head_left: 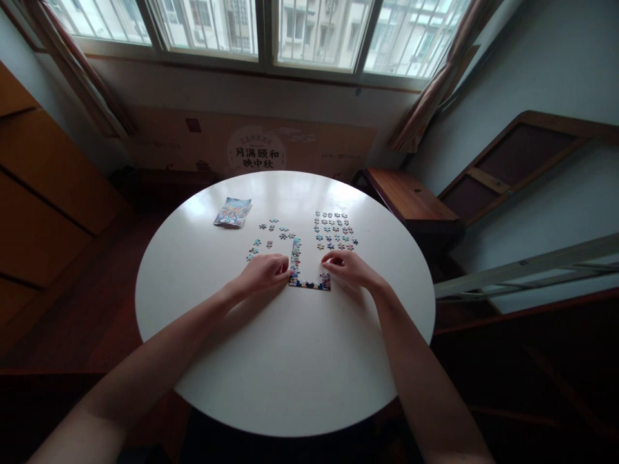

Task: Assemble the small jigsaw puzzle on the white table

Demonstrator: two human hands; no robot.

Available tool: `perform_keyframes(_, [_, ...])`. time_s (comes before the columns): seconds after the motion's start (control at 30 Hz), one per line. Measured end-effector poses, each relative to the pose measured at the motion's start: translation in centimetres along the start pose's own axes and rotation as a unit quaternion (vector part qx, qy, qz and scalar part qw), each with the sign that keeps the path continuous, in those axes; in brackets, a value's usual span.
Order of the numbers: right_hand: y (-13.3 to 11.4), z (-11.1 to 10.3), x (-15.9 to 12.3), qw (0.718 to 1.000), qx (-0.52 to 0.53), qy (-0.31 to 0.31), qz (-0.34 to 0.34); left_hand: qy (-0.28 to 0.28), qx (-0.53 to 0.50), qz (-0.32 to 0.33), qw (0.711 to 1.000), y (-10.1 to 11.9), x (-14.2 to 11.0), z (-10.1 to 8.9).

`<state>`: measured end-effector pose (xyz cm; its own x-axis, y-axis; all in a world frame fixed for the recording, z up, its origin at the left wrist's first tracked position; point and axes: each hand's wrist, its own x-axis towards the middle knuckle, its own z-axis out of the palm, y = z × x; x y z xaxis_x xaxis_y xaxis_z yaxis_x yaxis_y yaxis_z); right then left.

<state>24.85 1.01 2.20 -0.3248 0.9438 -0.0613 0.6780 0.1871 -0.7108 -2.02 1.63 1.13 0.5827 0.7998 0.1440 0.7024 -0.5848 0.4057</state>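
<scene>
A partly joined jigsaw puzzle [295, 252] lies flat on the white round table [285, 361]. Its joined pieces form a left column, a bottom row and a short stub at the right corner. My left hand [269, 270] is closed, with its thumb and curled fingers at the puzzle's lower left edge. Just above the right stub, my right hand [348, 265] has thumb and forefinger pinched together; any piece between them is too small to make out. Loose puzzle pieces [335, 229] lie in rows beyond my right hand. More scattered pieces [269, 244] lie beyond my left hand.
A colourful printed packet [233, 212] rests toward the far left of the table. Behind the table are a printed panel [193, 145] and barred windows [319, 32]. A wooden bench or low table [411, 196] stands at the right, with orange-brown cabinets [43, 193] at the left.
</scene>
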Motion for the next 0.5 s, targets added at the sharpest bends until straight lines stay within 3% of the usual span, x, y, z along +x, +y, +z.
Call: perform_keyframes(0.5, [-0.14,-0.05,-0.01,1.0,0.001,-0.002,0.008,0.014,0.027,-0.017,0.999,0.07,0.01,0.28])
